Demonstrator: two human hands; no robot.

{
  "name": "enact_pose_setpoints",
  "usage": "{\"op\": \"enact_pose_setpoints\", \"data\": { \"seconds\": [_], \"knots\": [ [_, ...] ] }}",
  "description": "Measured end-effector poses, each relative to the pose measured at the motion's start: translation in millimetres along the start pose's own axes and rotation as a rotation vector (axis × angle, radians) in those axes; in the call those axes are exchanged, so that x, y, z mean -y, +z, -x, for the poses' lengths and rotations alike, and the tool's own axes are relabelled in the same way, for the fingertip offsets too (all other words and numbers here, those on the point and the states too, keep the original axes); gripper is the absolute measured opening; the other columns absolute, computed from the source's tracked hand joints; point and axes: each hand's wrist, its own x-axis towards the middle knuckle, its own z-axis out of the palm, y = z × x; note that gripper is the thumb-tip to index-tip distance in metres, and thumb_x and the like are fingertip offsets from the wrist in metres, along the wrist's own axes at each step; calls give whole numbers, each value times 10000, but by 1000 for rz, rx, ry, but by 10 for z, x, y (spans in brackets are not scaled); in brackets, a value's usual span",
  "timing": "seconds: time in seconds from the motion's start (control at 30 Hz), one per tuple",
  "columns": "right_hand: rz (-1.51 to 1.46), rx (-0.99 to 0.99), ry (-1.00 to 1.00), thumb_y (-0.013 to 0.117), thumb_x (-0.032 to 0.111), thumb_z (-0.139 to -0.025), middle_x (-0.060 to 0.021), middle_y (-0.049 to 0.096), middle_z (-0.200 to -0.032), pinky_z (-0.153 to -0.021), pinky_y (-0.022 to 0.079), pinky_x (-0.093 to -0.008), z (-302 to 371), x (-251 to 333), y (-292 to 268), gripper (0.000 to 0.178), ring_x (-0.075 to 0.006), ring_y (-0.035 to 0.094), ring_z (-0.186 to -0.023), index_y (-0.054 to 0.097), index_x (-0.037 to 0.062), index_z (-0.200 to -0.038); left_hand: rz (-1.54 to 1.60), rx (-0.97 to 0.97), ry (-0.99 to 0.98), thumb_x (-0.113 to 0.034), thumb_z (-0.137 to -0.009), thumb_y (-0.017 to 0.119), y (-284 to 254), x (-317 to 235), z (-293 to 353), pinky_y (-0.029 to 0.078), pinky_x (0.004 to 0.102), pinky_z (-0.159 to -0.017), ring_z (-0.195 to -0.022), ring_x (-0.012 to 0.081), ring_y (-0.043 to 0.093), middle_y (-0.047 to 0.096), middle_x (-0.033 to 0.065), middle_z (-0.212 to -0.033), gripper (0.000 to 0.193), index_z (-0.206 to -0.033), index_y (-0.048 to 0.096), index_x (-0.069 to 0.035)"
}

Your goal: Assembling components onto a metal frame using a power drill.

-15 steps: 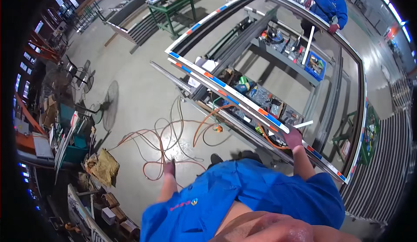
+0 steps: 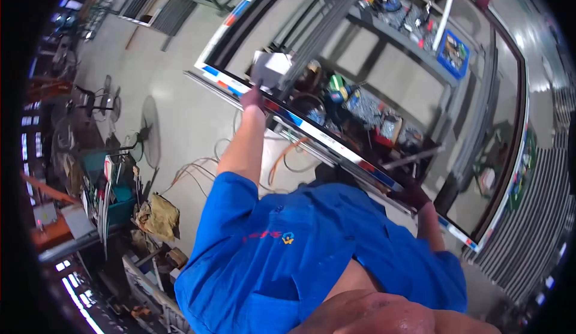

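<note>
Reaching left hand: touching the near rail of the large frame toward its left end, fingers partly extended; whether they close around it, I cannot tell.
Right hand: fingers bent over the same rail, farther right, somewhat blurred.
Large frame: lying across a grey bench, a blue crate visible through its opening at far right.
Left-hand change: half a second ago hanging free; the near side now seems steadied at two places.
Co-worker's hand: at the far rail, right.
</note>
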Motion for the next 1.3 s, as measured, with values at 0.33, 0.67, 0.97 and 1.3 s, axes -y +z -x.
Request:
{"op": "enact_pose_setpoints", "data": {
  "seconds": [0.33, 0.67, 0.97, 1.3],
  "knots": [
    [-151, 97, -160, 689, 371, -1098, -173, 699, -1493, -1152, 527, -439, -1714, -46, -338, 552, -312, 671, -1379, 600, 81, -1559, 307, -128, -54, -111, -879, 764, 46, -365, 769, 647, 447, -786, -872, 316, 760, 769, 192, -992, 243, -1012, 779, 91],
    [190, 405, 122, 481, 423, -1152, -293, 764, -1205, -968, 589, -538, -2706, -1123, 536, 464, -479, 736, -1156, 717, 59, -1315, 227, -266, -4, -115, -969, 757, 146, -297, 802, 646, 451, -883, -966, 315, 764, 767, 188, -1178, 327, -1187, 752, 127],
    [211, 187, 913, 498, 388, -1103, -181, 732, -1448, -1099, 584, -512, -2703, -3209, 1352, 493, -367, 725, -1318, 759, 89, -1395, 142, -314, 19, -241, -950, 779, 169, -339, 751, 634, 439, -843, -912, 299, 731, 770, 183, -1091, 410, -1091, 783, 144],
    [-399, -517, 954, 561, 375, -1090, -182, 761, -1392, -994, 609, -500, -2827, -4388, 2523, 433, -363, 738, -1274, 766, 111, -1365, 151, -268, 9, -250, -991, 758, 9, -130, 566, 606, 431, -904, -975, 281, 724, 744, 150, -1122, 384, -1181, 734, 83]
  ]
}}
